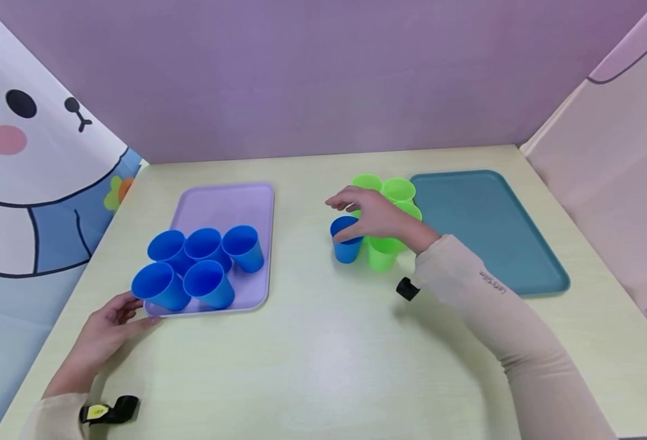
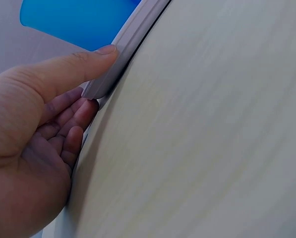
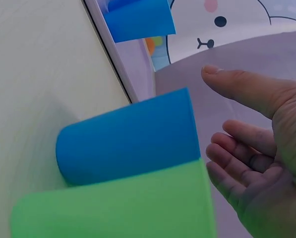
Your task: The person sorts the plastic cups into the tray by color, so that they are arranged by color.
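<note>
My left hand (image 1: 109, 329) holds the near left corner of the lilac tray (image 1: 221, 205). In the left wrist view its thumb (image 2: 90, 64) lies along the tray's rim, with the other fingers curled at the outer side of the corner. Several blue cups (image 1: 213, 287) stand upright on that tray. My right hand (image 1: 375, 214) hovers over a single blue cup (image 1: 347, 252), thumb and fingers spread apart. In the right wrist view the hand is beside the mouth of this blue cup (image 3: 130, 141), apart from it. A green cup (image 3: 113, 208) stands right against it.
Several green cups (image 1: 399, 189) stand bunched on the table (image 1: 312, 354), partly hidden by my right hand and forearm. To their right lies a teal tray (image 1: 482, 214) with nothing on it. A purple wall (image 1: 323, 79) closes off the back.
</note>
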A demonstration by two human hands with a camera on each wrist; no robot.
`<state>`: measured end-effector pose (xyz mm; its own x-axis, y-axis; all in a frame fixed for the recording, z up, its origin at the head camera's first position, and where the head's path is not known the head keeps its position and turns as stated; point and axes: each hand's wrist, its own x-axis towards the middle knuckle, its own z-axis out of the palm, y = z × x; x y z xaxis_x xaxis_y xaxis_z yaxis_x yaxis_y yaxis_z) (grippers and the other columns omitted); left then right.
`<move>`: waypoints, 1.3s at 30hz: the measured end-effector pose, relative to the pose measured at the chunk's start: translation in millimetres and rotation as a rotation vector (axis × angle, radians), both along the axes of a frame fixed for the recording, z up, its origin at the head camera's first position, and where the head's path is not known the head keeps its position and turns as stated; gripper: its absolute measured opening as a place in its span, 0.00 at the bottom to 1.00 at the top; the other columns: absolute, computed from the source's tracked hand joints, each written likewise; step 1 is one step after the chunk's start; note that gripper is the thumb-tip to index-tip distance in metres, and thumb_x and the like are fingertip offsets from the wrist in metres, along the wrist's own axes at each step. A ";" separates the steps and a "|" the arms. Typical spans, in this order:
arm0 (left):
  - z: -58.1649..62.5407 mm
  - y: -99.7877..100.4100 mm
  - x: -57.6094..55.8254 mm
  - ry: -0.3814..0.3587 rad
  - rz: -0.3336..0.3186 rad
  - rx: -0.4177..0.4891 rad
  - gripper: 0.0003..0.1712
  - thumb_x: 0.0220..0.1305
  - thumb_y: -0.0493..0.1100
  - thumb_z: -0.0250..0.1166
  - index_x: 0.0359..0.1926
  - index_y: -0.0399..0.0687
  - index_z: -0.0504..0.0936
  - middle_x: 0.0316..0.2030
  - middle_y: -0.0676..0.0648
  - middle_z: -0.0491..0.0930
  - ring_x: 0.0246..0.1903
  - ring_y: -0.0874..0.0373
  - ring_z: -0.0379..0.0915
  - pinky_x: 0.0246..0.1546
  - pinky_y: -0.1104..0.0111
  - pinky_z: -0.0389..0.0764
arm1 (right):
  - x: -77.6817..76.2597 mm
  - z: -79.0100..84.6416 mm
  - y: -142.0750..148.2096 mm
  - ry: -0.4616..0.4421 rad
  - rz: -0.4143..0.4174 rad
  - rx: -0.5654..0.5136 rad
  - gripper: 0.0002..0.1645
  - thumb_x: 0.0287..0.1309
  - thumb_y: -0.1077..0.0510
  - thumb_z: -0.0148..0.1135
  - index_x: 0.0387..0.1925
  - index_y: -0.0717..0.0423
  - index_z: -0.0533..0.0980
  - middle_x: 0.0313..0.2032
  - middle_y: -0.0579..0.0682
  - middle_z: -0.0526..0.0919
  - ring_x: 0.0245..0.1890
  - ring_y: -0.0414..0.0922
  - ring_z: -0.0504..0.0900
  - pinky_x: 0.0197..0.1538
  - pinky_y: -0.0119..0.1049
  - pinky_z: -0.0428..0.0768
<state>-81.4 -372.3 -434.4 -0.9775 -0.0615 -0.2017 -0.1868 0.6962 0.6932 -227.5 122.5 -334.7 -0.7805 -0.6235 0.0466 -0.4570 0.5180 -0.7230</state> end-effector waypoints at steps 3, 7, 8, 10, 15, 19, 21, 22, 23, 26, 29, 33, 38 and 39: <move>-0.1 0.1 0.2 0.020 -0.009 0.004 0.46 0.66 0.53 0.68 0.72 0.31 0.59 0.64 0.28 0.67 0.55 0.53 0.69 0.38 0.91 0.65 | -0.2 2.9 6.1 0.003 0.002 0.025 0.41 0.49 0.58 0.79 0.64 0.63 0.72 0.56 0.55 0.77 0.59 0.54 0.74 0.65 0.45 0.71; -0.4 -0.3 0.5 0.046 -0.014 0.006 0.44 0.66 0.52 0.68 0.71 0.31 0.61 0.62 0.28 0.69 0.46 0.78 0.63 0.38 0.91 0.65 | 0.1 6.0 12.6 -0.018 -0.009 0.060 0.42 0.47 0.57 0.80 0.64 0.61 0.73 0.57 0.54 0.77 0.59 0.52 0.73 0.65 0.46 0.71; -0.3 -0.3 0.7 0.050 -0.015 0.008 0.44 0.66 0.51 0.69 0.71 0.31 0.61 0.62 0.28 0.69 0.44 0.81 0.61 0.38 0.91 0.65 | -0.1 6.3 13.7 -0.026 -0.009 0.067 0.42 0.47 0.57 0.81 0.64 0.61 0.73 0.57 0.54 0.77 0.59 0.52 0.73 0.65 0.46 0.70; -0.3 -0.1 0.9 0.054 -0.016 0.010 0.44 0.66 0.51 0.69 0.71 0.31 0.61 0.62 0.28 0.69 0.44 0.83 0.60 0.38 0.91 0.65 | -0.3 6.5 15.6 -0.041 -0.006 0.084 0.43 0.46 0.56 0.81 0.64 0.61 0.73 0.59 0.55 0.77 0.59 0.51 0.73 0.65 0.46 0.70; -0.4 0.1 1.2 0.064 -0.019 0.011 0.43 0.66 0.51 0.69 0.71 0.31 0.62 0.62 0.28 0.69 0.43 0.83 0.60 0.38 0.91 0.65 | -0.8 5.8 16.5 -0.052 0.027 0.144 0.45 0.46 0.55 0.81 0.65 0.60 0.72 0.60 0.55 0.76 0.60 0.50 0.72 0.66 0.48 0.69; -0.8 0.5 1.0 0.072 -0.021 0.018 0.43 0.66 0.50 0.69 0.71 0.30 0.62 0.62 0.27 0.69 0.43 0.84 0.61 0.39 0.90 0.65 | -0.5 6.4 15.5 -0.052 0.055 0.178 0.45 0.45 0.56 0.81 0.65 0.61 0.72 0.60 0.55 0.75 0.60 0.51 0.72 0.66 0.50 0.69; -1.1 0.7 0.9 0.067 -0.020 0.017 0.43 0.65 0.51 0.69 0.71 0.31 0.62 0.62 0.28 0.69 0.43 0.83 0.60 0.39 0.90 0.65 | -0.5 6.8 15.1 -0.051 0.057 0.193 0.44 0.46 0.56 0.81 0.65 0.60 0.72 0.59 0.54 0.76 0.60 0.51 0.72 0.66 0.50 0.69; -1.2 0.6 0.7 0.062 -0.019 0.016 0.43 0.65 0.51 0.69 0.71 0.31 0.62 0.62 0.28 0.69 0.44 0.83 0.61 0.39 0.90 0.65 | -0.6 6.8 15.0 -0.049 0.057 0.200 0.44 0.45 0.56 0.81 0.65 0.60 0.72 0.58 0.54 0.76 0.60 0.51 0.72 0.66 0.50 0.69; -1.3 0.5 0.6 0.055 -0.018 0.012 0.44 0.65 0.51 0.69 0.71 0.31 0.61 0.62 0.28 0.69 0.45 0.79 0.63 0.38 0.90 0.65 | -0.7 6.9 14.8 -0.046 0.059 0.207 0.44 0.46 0.56 0.81 0.65 0.60 0.73 0.58 0.53 0.76 0.60 0.51 0.72 0.66 0.49 0.69; -1.0 0.3 0.5 0.055 -0.018 0.010 0.43 0.66 0.51 0.69 0.71 0.32 0.62 0.62 0.28 0.69 0.45 0.78 0.63 0.38 0.90 0.65 | -1.6 6.7 14.3 -0.033 0.066 0.223 0.43 0.46 0.56 0.80 0.64 0.59 0.73 0.57 0.52 0.76 0.60 0.51 0.72 0.64 0.49 0.71; -0.4 0.4 0.3 0.054 -0.018 0.005 0.43 0.66 0.51 0.68 0.71 0.32 0.62 0.63 0.28 0.69 0.48 0.71 0.66 0.38 0.90 0.65 | -2.5 6.6 13.6 -0.022 0.075 0.226 0.43 0.47 0.56 0.80 0.64 0.60 0.73 0.57 0.52 0.76 0.59 0.50 0.73 0.63 0.48 0.72; 0.7 0.7 -0.4 0.031 -0.013 0.004 0.44 0.66 0.53 0.68 0.72 0.32 0.60 0.64 0.28 0.67 0.56 0.49 0.68 0.38 0.91 0.64 | -3.7 6.4 13.1 -0.010 0.083 0.226 0.42 0.47 0.55 0.80 0.64 0.60 0.73 0.59 0.52 0.76 0.60 0.51 0.72 0.63 0.48 0.72; 1.5 0.0 -1.1 -0.001 -0.009 0.005 0.46 0.66 0.54 0.67 0.73 0.32 0.59 0.65 0.28 0.66 0.61 0.34 0.63 0.40 0.89 0.67 | -3.7 10.0 12.7 0.009 0.096 0.211 0.42 0.48 0.55 0.80 0.64 0.59 0.74 0.60 0.53 0.76 0.60 0.52 0.72 0.64 0.50 0.71; 1.6 -0.1 -1.1 -0.005 -0.009 0.004 0.46 0.66 0.54 0.67 0.73 0.33 0.58 0.65 0.28 0.66 0.62 0.34 0.63 0.44 0.85 0.71 | -3.8 11.0 12.6 0.014 0.098 0.205 0.42 0.48 0.55 0.80 0.64 0.59 0.74 0.59 0.53 0.76 0.60 0.53 0.73 0.63 0.50 0.71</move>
<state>-82.5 -372.4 -432.8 -0.9770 -0.0514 -0.2071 -0.1839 0.6950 0.6951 -231.3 135.1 -323.7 -0.7157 -0.6940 -0.0782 -0.5219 0.6059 -0.6004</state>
